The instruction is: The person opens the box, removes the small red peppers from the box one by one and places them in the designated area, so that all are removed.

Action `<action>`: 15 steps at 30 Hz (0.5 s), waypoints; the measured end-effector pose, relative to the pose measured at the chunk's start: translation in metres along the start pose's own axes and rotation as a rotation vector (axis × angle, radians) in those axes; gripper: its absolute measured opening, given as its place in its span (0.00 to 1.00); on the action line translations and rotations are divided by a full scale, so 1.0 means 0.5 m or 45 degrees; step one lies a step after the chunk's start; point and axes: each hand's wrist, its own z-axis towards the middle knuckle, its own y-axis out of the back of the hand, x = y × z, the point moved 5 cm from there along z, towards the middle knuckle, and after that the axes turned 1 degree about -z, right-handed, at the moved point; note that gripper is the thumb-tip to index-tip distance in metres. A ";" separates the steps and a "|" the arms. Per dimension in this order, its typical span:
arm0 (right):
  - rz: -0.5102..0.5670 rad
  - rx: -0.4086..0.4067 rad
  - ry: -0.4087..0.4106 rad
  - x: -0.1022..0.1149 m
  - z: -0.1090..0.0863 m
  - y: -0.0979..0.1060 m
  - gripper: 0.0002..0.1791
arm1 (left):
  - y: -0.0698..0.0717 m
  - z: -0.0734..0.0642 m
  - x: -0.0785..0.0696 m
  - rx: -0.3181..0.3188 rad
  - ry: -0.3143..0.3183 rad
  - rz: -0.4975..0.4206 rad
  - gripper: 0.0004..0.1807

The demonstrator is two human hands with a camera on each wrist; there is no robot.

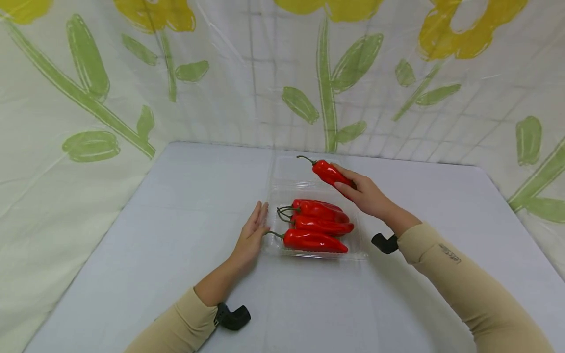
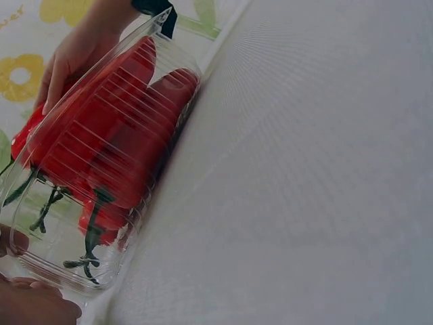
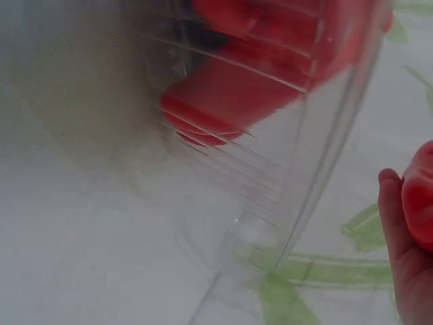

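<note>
The right hand (image 1: pixel 365 195) grips a red pepper (image 1: pixel 325 172) round its body, leaving the stem free, over the clear box's (image 1: pixel 309 254) far side. The left hand (image 1: pixel 249 239), fingers fairly straight, touches the box's left side, seemingly steadying it around the other peppers (image 1: pixel 320 224).

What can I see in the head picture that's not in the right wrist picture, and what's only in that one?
Only the head view shows the yellow flowers, the left hand and the peppers' thin stems.

Only the right wrist view shows the ridges on the box's side close up.

Both show the clear box, red peppers, green leaves and the right hand holding a pepper.
</note>
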 end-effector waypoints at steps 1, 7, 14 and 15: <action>0.026 -0.017 -0.021 -0.002 -0.001 0.005 0.30 | 0.000 0.000 0.000 0.000 -0.001 0.002 0.35; 0.190 -0.116 -0.160 -0.018 -0.007 0.037 0.31 | 0.000 -0.001 -0.001 0.003 0.000 0.005 0.34; 0.490 -0.232 -0.264 -0.044 -0.007 0.057 0.32 | -0.001 -0.001 -0.001 -0.001 0.002 0.002 0.34; 0.538 -0.252 -0.279 -0.048 -0.007 0.060 0.33 | -0.001 0.000 -0.001 -0.001 0.005 -0.004 0.35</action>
